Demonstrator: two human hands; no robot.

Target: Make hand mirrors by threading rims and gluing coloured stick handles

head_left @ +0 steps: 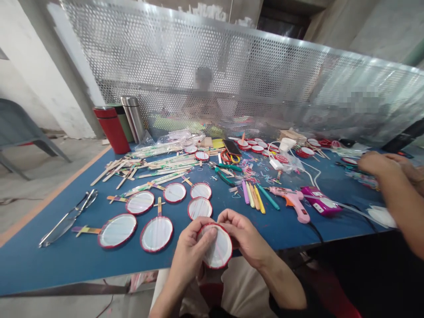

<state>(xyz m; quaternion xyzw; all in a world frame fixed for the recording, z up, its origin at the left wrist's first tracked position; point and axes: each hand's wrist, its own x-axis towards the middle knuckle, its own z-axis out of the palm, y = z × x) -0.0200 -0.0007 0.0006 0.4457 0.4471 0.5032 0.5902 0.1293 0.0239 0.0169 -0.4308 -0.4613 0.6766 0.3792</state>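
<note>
Both hands are on one red-rimmed disc [217,247], held up over the near edge of the blue worktop [66,265]. Left hand [194,251]: fingers [202,228] wrap the rim, thumb pressed on the pale face. Right hand [243,236]: fingers [228,216] curl narrow around the upper rim, holding it. Thin lines cross the disc face; too small to read further. Six similar discs lie flat on the worktop just left of and beyond the hands, most with a craft-stick handle, nearest one [157,234]. Pink glue gun [291,203] lies to the right, cord trailing off the worktop, beside a magenta box [319,205] and a row of colored sticks [255,198]. Loose craft sticks [159,165] are piled further back. Metal tongs [68,218] sit at the left. A second person's hands [384,164] work at the far right, well apart. Red flask [112,130] and steel flask [132,118] stand at the back, before a perforated metal screen [198,57].
</note>
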